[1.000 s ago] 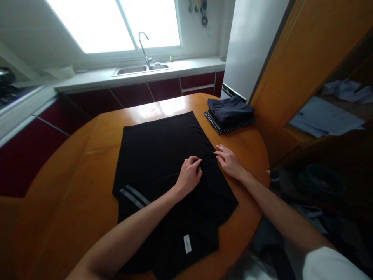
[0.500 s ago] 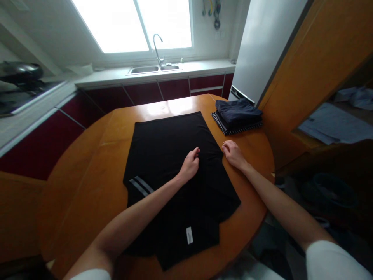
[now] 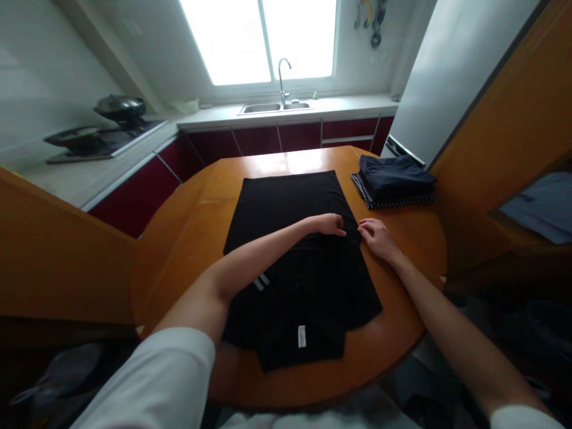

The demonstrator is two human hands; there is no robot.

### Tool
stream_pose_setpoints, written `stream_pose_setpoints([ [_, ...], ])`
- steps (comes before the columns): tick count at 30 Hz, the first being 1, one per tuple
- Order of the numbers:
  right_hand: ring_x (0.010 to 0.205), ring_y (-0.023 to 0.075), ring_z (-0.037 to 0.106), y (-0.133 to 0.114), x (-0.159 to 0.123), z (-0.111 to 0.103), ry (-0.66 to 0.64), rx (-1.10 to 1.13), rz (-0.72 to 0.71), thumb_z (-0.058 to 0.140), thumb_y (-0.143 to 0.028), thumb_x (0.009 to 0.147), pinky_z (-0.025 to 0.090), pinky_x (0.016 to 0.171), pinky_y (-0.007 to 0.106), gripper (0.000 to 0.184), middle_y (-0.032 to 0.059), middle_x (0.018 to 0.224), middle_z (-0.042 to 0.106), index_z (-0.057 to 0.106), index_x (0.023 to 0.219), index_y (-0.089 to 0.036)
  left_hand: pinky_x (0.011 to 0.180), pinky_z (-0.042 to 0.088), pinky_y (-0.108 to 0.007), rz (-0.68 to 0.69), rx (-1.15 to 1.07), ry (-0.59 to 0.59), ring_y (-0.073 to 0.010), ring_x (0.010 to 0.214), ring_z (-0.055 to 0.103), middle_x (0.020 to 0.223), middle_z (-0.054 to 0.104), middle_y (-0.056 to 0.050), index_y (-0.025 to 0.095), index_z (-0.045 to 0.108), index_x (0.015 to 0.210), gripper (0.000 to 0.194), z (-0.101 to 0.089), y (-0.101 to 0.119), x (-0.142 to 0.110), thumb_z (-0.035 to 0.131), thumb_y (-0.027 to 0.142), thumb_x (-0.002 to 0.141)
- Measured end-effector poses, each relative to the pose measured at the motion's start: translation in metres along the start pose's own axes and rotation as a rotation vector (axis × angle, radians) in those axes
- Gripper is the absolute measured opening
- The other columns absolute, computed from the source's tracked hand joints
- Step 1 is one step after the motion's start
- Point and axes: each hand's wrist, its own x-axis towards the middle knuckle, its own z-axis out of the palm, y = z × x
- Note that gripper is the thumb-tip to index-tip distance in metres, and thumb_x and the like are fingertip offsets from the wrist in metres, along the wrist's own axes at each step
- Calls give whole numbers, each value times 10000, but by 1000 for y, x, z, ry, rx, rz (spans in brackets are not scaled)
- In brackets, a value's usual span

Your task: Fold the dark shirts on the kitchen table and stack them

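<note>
A black polo shirt (image 3: pixel 286 199) lies spread face up on the table, collar towards me. It has a small white label (image 3: pixel 301 336) inside the neck and two pale stripes on the left sleeve, partly covered by my arm. Reaching across the shirt, my left hand (image 3: pixel 329 224) has its fingers curled and pinched on the cloth near the right side edge. Just beyond that edge, my right hand (image 3: pixel 378 238) rests by the table top, thumb and fingers closed on the shirt's side. The pinched cloth itself is mostly hidden.
A stack of folded dark clothes (image 3: pixel 395 179) sits at the back right of the wooden table (image 3: pixel 187 214). Behind it are a sink (image 3: pixel 263 108) and a tall fridge (image 3: pixel 473 71). Pans (image 3: pixel 120 107) stand on the stove at the left.
My left hand has shifted right, nearer the shirt's side edge. My right hand's spread fingers have closed at that edge. The head view has swung left, and the shirt remains spread flat.
</note>
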Motion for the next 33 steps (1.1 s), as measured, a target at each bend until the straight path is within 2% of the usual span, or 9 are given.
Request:
stream_pose_setpoints([
  [7,1122,248,586,3,1,1,-64,-63,-14,538,-371,936,410,1023,417,231,84,1176,685,704,886,-218,661,394,-234,-5,-20,-70,-147,738,553,755,662,7,152,740,846,332,0,1,0,657,471,812],
  [11,1116,252,580,4,2,4,-59,-103,-9,526,-349,945,407,1003,420,213,84,1166,676,680,882,-217,648,384,-236,-114,-43,-96,-151,742,544,735,630,2,141,727,782,354,-5,3,-3,675,491,798],
  [15,1109,261,573,0,1,3,-55,-124,-6,564,-341,926,407,990,420,166,84,1171,663,652,859,-218,686,402,-258,-198,96,-82,-183,755,581,706,631,-40,141,719,715,443,-5,12,-9,648,561,835],
  [19,1088,263,574,-7,0,2,-37,-141,23,564,-319,921,417,972,412,138,97,1149,657,639,872,-214,773,446,-288,-253,184,-87,-243,884,632,799,690,-89,155,737,759,492,2,15,-27,652,636,820],
  [26,1064,264,587,-8,3,2,-1,-148,65,504,-261,930,443,972,407,188,115,1115,672,666,997,-192,927,485,-427,-278,208,-5,-330,1124,602,1087,688,-141,173,743,957,402,21,13,-58,596,543,899],
  [28,1078,260,596,-9,5,1,38,-121,73,441,-235,945,451,996,408,262,130,1126,676,677,1043,-177,966,472,-500,-239,289,139,-376,1192,565,1236,632,-192,147,711,1080,451,29,13,-59,589,545,908],
  [30,1158,252,586,-16,2,1,92,-94,73,362,-206,961,437,1052,409,361,149,1199,666,678,1128,-155,1045,430,-514,-77,349,305,-359,1290,510,1390,551,-197,155,618,1281,454,39,12,-58,536,463,958],
  [31,1229,246,561,-21,-2,2,101,-89,64,328,-201,971,416,1090,411,409,156,1271,646,665,1195,-144,1100,390,-500,46,361,347,-325,1355,466,1465,505,-170,182,548,1379,449,45,11,-55,487,393,987],
  [33,1393,234,447,-36,-19,4,31,-113,24,294,-234,998,344,1168,427,481,154,1453,548,582,1368,-127,1187,289,-480,269,370,322,-260,1471,342,1585,403,-90,250,415,1505,494,57,6,-50,393,273,1011],
])
